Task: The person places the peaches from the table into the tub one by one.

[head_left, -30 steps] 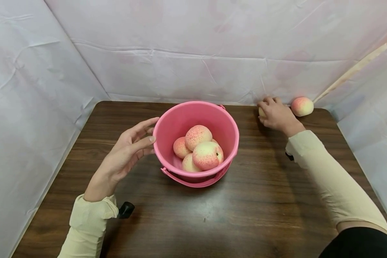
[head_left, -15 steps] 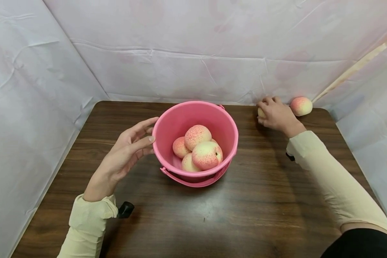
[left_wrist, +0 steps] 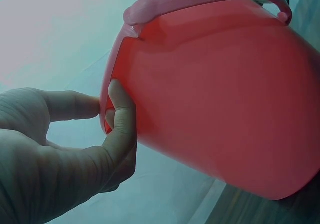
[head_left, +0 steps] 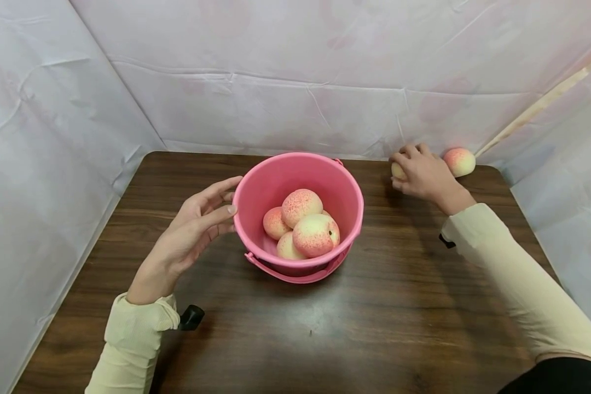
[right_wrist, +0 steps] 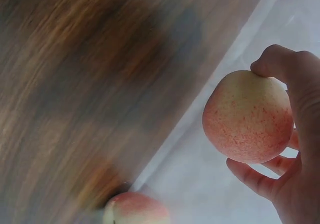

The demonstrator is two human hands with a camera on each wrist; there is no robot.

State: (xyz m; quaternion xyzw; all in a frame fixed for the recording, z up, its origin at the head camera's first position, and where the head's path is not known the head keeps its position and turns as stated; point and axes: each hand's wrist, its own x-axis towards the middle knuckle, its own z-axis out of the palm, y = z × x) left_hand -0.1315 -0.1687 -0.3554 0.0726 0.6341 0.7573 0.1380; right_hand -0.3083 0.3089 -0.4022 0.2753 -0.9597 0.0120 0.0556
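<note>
A pink bucket [head_left: 256, 169] stands mid-table with several peaches [head_left: 316, 235] piled inside. My left hand [head_left: 189, 230] holds its left side, the thumb at the rim. In the left wrist view, curled fingers [left_wrist: 122, 114] lie against the bucket's outer wall [left_wrist: 215, 93] just below the rim. At the table's back right, my right hand [head_left: 423, 174] grips a pale peach [head_left: 398, 171], mostly covered in the head view. The right wrist view shows this peach [right_wrist: 248, 116] between thumb and fingers. Another peach [head_left: 459, 162] lies just behind that hand, in the far right corner.
The dark wood table [head_left: 369, 328] runs up to white sheeting [head_left: 276, 115] at the back and both sides. The bucket's pink handle [head_left: 300, 278] hangs down on its near side. A second peach [right_wrist: 135, 209] appears low in the right wrist view.
The right hand has tilted and shifted very slightly, still gripping the peach, which shows a little more. Its forearm has swung a bit to the right. Left hand and bucket look unchanged.
</note>
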